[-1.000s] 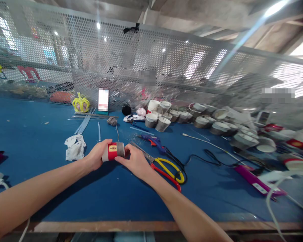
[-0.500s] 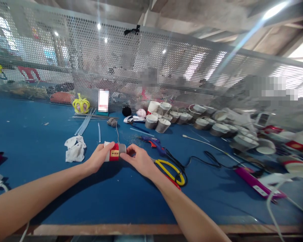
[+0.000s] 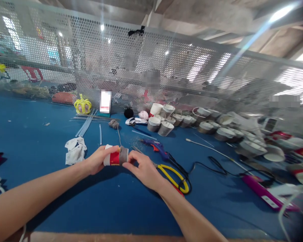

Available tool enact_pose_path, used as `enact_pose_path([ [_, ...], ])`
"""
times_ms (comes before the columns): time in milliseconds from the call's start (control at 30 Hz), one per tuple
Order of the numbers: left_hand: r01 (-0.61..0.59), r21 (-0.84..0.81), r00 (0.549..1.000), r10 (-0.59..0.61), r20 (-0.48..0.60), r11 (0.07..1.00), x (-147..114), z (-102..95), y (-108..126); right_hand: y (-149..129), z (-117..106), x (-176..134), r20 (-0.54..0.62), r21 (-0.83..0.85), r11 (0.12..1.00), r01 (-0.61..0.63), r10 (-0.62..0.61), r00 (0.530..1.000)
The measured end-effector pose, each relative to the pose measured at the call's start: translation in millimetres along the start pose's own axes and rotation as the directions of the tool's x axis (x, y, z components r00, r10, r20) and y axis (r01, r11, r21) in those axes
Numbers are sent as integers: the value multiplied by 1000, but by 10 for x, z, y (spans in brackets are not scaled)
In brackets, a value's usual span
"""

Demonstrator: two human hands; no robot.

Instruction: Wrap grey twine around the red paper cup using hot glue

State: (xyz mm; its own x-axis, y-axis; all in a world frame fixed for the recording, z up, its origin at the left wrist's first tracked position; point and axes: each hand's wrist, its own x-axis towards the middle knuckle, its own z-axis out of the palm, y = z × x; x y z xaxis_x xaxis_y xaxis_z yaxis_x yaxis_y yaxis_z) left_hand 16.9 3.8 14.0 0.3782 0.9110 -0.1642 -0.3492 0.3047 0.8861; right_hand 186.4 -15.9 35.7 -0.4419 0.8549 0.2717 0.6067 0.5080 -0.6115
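Note:
A red and white paper cup (image 3: 114,159) lies sideways above the table, with grey cord wound round its right end. My left hand (image 3: 97,161) is closed round the white left end, thumb over the top. At the grey-wrapped end, my right hand (image 3: 143,169) pinches the cup's edge between thumb and fingers. A strand of cord runs from the cup back to a small grey cord bundle (image 3: 113,124). Just right of my right hand lie yellow-handled scissors (image 3: 173,174), and a blue glue gun (image 3: 155,146) rests behind them.
Crumpled white material (image 3: 75,151) lies left of the cup, near clear glue sticks (image 3: 87,122). Several grey-wrapped cups (image 3: 166,128) stand along the mesh screen (image 3: 121,60). A purple power strip (image 3: 267,193) and cables (image 3: 217,164) occupy the right. A yellow crown-like object (image 3: 82,105) sits at back left.
The cup has turned in my hands, so its gold patch has mostly rolled out of sight and more of the grey band shows. The whole view has shifted slightly.

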Motion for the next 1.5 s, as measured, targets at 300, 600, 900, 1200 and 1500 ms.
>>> enact_pose_path([
  [300, -139, 316, 989, 116, 92, 939, -96, 35, -42, 89, -60, 15, -194, 110, 993, -36, 57, 979],
  [600, -152, 379, 979, 86, 184, 913, -126, 56, -71, 26, 75, -28, -51, 240, 955, 174, -166, 985],
  [900, -74, 411, 997, 55, 56, 908, -101, 71, -117, -18, 120, -34, -10, 293, 946, 139, -142, 990],
  [1200, -83, 472, 990, 18, 142, 878, -121, 90, -165, -37, 140, -50, 58, 267, 954, 134, -155, 986],
  [1500, -42, 553, 999, 24, 39, 832, -111, 85, -118, 390, -490, 131, -203, -348, 841, -414, 364, 909],
])
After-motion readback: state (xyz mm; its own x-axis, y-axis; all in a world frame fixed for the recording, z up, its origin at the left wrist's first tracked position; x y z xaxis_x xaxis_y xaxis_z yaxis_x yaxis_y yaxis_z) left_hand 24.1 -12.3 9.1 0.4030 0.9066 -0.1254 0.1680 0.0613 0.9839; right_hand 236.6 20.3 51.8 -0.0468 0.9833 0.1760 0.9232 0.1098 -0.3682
